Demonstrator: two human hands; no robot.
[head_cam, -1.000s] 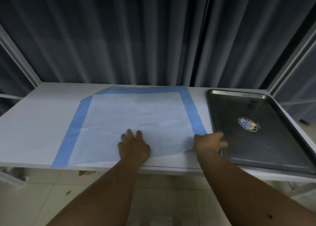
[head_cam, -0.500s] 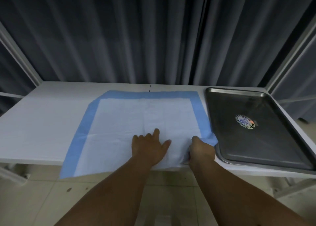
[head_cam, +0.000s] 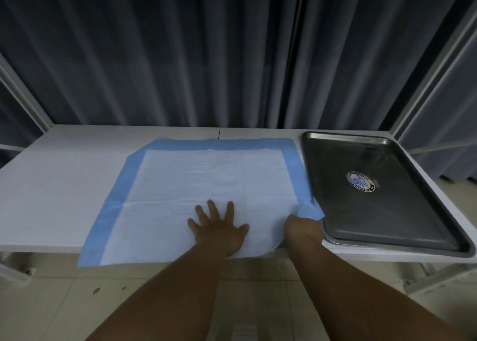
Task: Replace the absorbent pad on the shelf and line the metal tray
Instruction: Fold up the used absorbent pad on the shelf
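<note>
Pressing pad (head_cam: 206,175) flat, left hand (head_cam: 218,228); right hand (head_cam: 303,228) pinches corner beside tray (head_cam: 438,227).

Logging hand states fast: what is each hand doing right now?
Left hand: open, fingers spread flat on the absorbent pad.
Right hand: closed, its grip on the pad's near right corner.

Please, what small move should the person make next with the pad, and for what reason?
Probably draw the crumpled corner back toward the left with the right hand: the absorbent pad has its near right corner bunched against the rim of the metal tray, while the left hand presses it flat.
</note>
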